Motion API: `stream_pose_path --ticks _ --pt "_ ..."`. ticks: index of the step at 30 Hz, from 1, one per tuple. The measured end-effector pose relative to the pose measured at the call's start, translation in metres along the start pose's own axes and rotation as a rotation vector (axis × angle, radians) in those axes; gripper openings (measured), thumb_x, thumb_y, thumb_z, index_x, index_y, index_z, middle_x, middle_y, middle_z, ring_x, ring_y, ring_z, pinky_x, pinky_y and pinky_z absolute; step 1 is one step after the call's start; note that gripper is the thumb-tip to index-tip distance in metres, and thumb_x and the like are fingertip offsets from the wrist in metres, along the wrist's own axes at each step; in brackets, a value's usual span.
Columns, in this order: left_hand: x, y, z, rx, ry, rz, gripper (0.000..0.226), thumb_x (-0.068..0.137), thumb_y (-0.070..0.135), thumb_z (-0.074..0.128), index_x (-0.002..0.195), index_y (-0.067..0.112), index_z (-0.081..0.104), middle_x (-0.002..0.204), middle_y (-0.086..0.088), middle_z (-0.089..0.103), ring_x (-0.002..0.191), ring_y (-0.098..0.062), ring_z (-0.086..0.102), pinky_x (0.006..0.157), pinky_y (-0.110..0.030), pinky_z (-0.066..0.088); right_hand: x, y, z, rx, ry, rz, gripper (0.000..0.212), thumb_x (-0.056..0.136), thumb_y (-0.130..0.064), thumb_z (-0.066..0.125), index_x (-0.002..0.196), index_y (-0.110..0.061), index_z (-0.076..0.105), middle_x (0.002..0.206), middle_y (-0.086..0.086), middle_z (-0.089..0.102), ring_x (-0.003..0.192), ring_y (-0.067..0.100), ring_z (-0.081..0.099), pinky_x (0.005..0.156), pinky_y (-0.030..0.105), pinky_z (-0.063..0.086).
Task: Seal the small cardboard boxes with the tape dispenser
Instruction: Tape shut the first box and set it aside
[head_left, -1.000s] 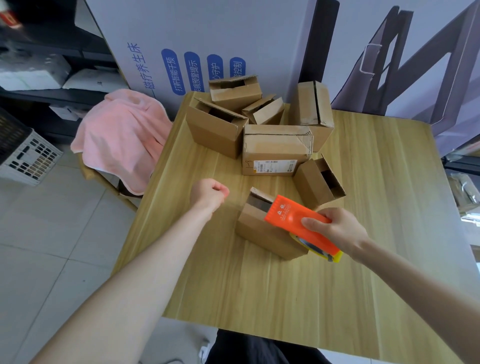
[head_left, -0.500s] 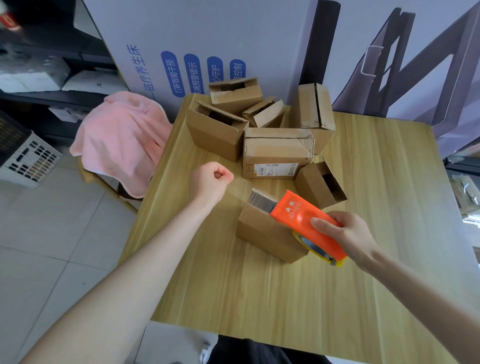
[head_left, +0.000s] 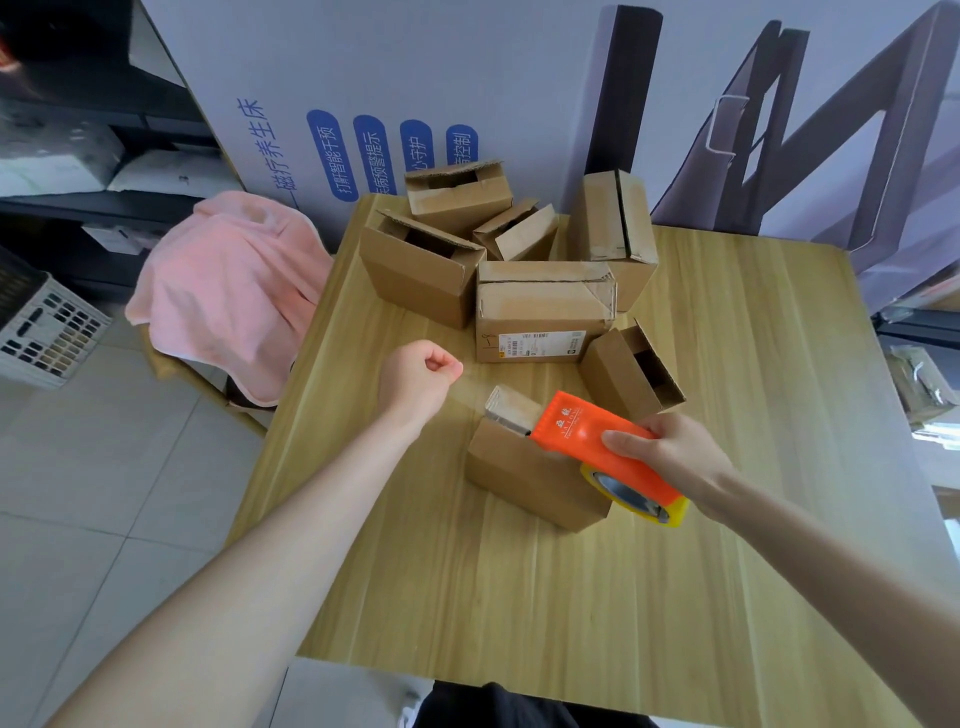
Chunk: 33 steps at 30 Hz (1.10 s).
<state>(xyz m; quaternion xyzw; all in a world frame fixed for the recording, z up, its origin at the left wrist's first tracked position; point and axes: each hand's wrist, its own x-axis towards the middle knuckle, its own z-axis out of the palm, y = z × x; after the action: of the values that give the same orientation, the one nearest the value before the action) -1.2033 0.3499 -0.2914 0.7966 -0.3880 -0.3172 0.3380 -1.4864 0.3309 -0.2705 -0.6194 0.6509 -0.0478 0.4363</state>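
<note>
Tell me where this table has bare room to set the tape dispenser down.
Bare table lies nearest you, in front of the box being taped, and along the right side past the open box. The far left corner is crowded with the box pile.

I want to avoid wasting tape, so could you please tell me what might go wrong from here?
No hand steadies the box: the left hand is off to its side, apparently pinching a faint tape strip, so pulling could drag or tip it. The tape dispenser in the right hand rests on the box beside a flap that looks raised; the tape might seal it crooked.
</note>
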Motion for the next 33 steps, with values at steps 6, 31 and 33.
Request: stream_pose_path --ticks 6,31,33 --pt "-0.001 -0.022 0.006 0.012 0.002 -0.057 0.008 0.086 0.017 0.067 0.078 0.015 0.067 0.076 0.0 0.067 0.072 -0.013 0.061 0.058 -0.022 0.043 0.004 0.0 0.009 -0.16 0.019 -0.012 0.043 0.083 -0.057 0.063 0.082 -0.014 0.07 0.077 0.001 0.071 0.072 0.019 0.068 0.072 0.041 0.055" --pt "-0.002 -0.069 0.057 -0.183 -0.024 -0.264 0.011 0.087 0.016 0.066 0.076 0.017 0.066 0.074 0.004 0.065 0.073 -0.014 0.061 0.06 -0.022 0.042 -0.007 0.009 0.019 -0.161 0.149 -0.046 0.036 0.084 -0.055 0.064 0.068 -0.023 0.064 0.067 -0.006 0.066 0.064 0.015 0.064 0.06 0.034 0.053" --pt "-0.001 -0.072 0.062 -0.18 -0.03 -0.275 0.01 0.088 0.017 0.066 0.079 0.015 0.066 0.078 0.001 0.067 0.078 -0.018 0.064 0.064 -0.025 0.045 -0.007 0.008 0.019 -0.151 0.148 -0.041 0.04 0.076 -0.062 0.062 0.067 -0.023 0.064 0.066 -0.006 0.066 0.064 0.016 0.064 0.057 0.032 0.05"
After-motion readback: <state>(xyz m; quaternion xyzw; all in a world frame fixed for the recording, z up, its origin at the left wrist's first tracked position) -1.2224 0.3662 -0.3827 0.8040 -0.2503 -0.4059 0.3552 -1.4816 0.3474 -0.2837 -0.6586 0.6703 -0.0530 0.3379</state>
